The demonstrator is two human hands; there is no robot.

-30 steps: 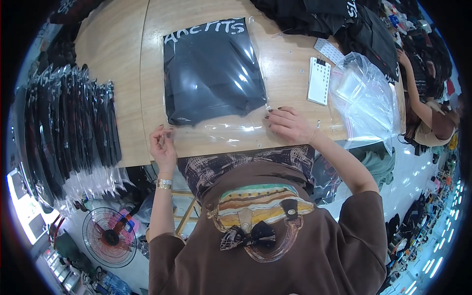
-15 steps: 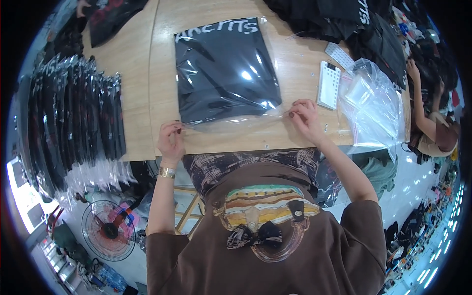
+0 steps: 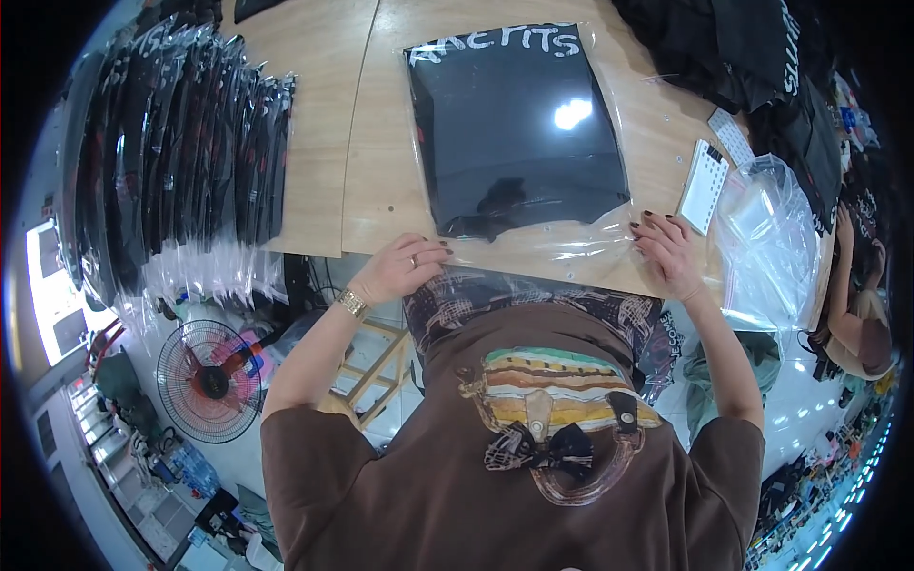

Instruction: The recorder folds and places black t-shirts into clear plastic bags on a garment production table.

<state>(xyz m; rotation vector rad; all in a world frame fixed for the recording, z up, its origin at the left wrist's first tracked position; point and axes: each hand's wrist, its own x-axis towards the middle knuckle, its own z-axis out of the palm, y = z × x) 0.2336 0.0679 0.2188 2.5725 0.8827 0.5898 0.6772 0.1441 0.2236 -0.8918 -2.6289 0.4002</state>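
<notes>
A folded black garment with white lettering [image 3: 519,124] lies flat inside a clear plastic bag [image 3: 543,247] on the wooden table in front of me. The near end of the bag stretches past the garment toward the table's front edge. At its near left corner my left hand [image 3: 405,266] has its fingers closed on the film; the thumb is hidden. My right hand [image 3: 669,255] is at the near right corner, fingers bent and fingertips on the film.
Left stands a row of several bagged black garments [image 3: 181,143]. On the right lie white printed cards [image 3: 705,186], a clear bag of plastic sleeves [image 3: 766,238] and loose black garments [image 3: 709,43]. A fan [image 3: 209,381] stands below left; another person's arm [image 3: 843,262] shows far right.
The view has shifted, so the table appears farther right. The film over the garment now looks smoother. Both hands have come down flatter onto the bag's near corners.
</notes>
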